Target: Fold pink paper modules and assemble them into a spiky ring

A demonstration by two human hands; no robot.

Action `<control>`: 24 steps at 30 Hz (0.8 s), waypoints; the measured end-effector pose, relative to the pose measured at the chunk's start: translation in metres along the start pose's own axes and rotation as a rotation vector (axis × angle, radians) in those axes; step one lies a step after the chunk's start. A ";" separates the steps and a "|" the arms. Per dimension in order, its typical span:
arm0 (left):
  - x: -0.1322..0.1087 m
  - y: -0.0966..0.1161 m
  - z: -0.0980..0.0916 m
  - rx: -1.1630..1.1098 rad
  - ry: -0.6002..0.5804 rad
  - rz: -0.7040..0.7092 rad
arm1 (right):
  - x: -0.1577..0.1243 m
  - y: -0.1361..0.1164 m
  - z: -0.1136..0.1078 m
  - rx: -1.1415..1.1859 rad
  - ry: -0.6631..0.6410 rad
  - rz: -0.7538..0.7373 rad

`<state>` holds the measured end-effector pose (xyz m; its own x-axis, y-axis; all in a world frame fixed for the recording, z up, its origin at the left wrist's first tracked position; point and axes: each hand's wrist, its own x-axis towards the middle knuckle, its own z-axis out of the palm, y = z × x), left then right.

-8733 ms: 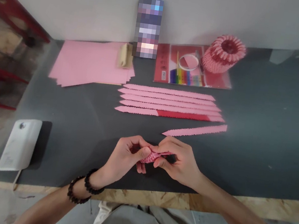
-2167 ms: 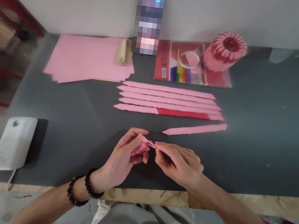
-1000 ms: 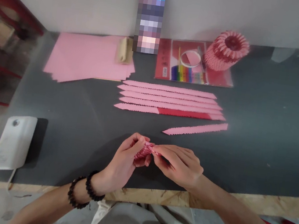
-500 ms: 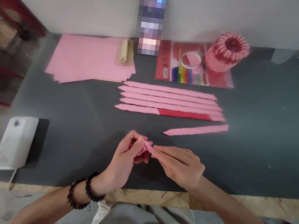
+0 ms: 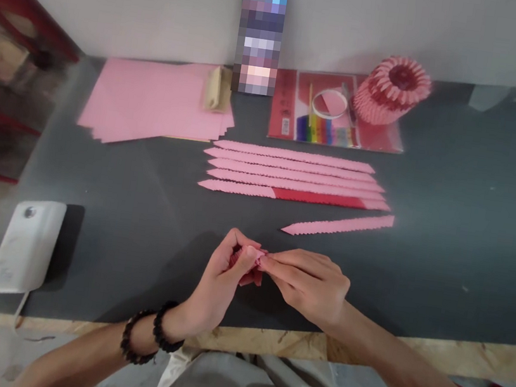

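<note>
My left hand [image 5: 221, 281] is wrapped around a small chain of folded pink paper pieces [image 5: 259, 256], mostly hidden behind the thumb and fingers. At its right end, my right hand [image 5: 310, 284] pinches the pink paper between thumb and fingertips. Both hands meet just above the front part of the table. Beyond them lies a short pink strip of interlocked folded paper [image 5: 340, 225], pointed at its left end. Several longer pink strips [image 5: 291, 165] are lined up behind it, and the nearest long one has a red section [image 5: 319, 199].
Pink paper sheets [image 5: 146, 98] lie back left under a beige object [image 5: 215, 88]. A blurred-out upright panel [image 5: 259, 40] leans on the wall. A red craft packet [image 5: 282, 104] partly supports a pink-and-red folded-paper vase [image 5: 387, 93]. Front left is a white power bank [image 5: 27, 247] with a cable.
My left hand has shifted slightly right, closer to the right fingertips, and less of the pink paper shows. My right hand has barely moved. The strips on the table are unchanged.
</note>
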<state>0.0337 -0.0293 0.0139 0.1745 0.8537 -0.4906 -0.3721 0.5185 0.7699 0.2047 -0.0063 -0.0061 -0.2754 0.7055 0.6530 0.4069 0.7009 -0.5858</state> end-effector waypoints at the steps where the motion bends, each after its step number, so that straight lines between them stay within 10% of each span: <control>1: 0.000 0.000 0.000 0.007 0.001 0.003 | 0.000 0.000 0.000 -0.004 -0.001 -0.003; 24: 0.000 -0.004 -0.002 0.055 0.000 0.099 | -0.004 0.010 -0.011 -0.486 -0.021 -0.556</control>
<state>0.0339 -0.0313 0.0098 0.1392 0.9011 -0.4107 -0.3369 0.4331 0.8360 0.2196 -0.0035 -0.0086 -0.5681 0.2649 0.7792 0.5411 0.8336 0.1111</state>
